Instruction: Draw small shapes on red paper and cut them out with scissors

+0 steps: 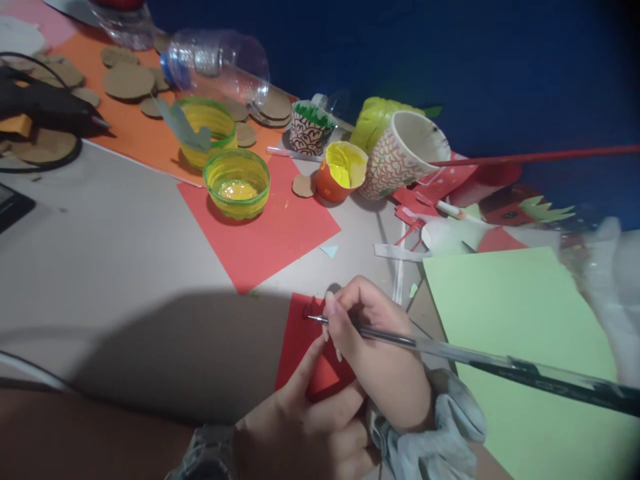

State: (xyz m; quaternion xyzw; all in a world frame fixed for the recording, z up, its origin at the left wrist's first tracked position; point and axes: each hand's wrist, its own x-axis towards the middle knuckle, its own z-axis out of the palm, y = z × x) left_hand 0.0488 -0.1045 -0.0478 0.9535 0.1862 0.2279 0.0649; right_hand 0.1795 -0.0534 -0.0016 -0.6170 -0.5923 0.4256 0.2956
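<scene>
My right hand (377, 347), with a grey scrunchie at the wrist, is closed around a black ballpoint pen (390, 335). The pen's tip touches a small red paper piece (290, 353), where a short dark curved line shows. My left hand (317, 417), a watch on its wrist, lies over the lower part of the same paper with index and middle fingers apart, pressing on it. Some of its other fingertips are hidden under my right forearm. Above them lies a larger red sheet (285, 233) bearing a yellow-green painted bowl (237, 183).
Light green paper (525, 320) lies to the right. At the back stand a patterned paper cup (395, 160), an orange cup with yellow paint (340, 175) and a clear plastic bottle (225, 63) on its side. A glue gun (45, 103) rests at left near several cardboard discs.
</scene>
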